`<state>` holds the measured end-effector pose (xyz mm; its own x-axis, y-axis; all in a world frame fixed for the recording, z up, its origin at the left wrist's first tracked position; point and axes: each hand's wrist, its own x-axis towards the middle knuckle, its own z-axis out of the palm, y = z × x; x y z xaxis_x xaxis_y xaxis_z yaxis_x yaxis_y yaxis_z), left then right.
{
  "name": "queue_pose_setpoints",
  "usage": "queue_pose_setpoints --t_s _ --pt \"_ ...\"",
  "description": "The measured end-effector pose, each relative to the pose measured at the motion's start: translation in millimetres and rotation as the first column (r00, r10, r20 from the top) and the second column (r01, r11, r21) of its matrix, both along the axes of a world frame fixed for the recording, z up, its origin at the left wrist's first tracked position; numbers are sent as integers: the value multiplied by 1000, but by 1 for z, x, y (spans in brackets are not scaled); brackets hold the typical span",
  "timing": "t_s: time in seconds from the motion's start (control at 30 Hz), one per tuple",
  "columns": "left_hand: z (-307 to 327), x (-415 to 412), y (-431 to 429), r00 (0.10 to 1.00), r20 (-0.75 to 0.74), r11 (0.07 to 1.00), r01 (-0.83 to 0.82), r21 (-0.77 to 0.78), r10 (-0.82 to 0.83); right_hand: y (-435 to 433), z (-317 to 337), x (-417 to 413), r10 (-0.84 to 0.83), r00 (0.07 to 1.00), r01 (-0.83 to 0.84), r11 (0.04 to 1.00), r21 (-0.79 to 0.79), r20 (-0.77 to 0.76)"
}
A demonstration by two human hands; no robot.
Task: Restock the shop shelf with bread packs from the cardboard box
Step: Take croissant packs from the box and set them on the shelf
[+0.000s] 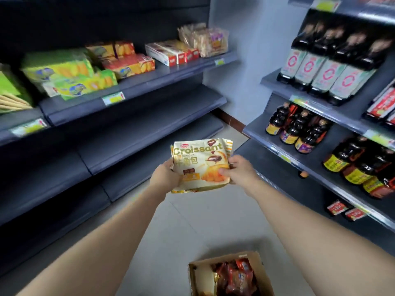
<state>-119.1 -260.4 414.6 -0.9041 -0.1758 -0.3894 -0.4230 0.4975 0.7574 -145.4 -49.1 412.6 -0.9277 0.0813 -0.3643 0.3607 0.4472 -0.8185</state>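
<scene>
Down at the bottom edge sits the cardboard box (229, 274), flaps open on the floor, and it's far from empty: red and dark wrapped packs fill its right side, with a pale pack tucked along the left wall. Plenty of stock left, by the look of it.

Now up to the action, left to right. Over on the left, the upper shelf (136, 82) carries green and orange biscuit packs and some clear-wrapped bread at the far end, while the lower shelf (149, 133) beneath it is bare, the likely landing spot.

Centre stage: the left hand (165, 175) cups the left edge of the croissant packs (201, 165), fingers curled behind, thumb across the front. More than one pack here, since extra edges peek out behind the front one. The right hand (239, 169) pinches the right edge, thumb pressed on the printed face. Held level between both hands with the label facing up, presumably so the stack stays square and readable for shelving.

Off to the right, dark sauce bottles (299, 133) line the other rack, not part of this job.
</scene>
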Motion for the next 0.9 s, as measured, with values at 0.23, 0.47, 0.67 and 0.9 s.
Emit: queue_pose_setpoints --t_s 0.23,0.47,0.67,0.9 --pt "81 -18 -102 977 -184 993 -113 -43 104 -103 71 -47 113 986 -118 992 -37 -121" --pt "165 -55 -202 921 -353 982 -186 -19 167 -206 154 -91 110 958 -153 977 -147 -266" --pt "226 -86 -268 867 -457 977 -215 15 198 -275 218 -124 113 904 -211 957 -200 -412" --pt "280 -141 -325 780 -579 964 -263 42 238 -330 281 -191 146 823 -269 951 -150 -549"
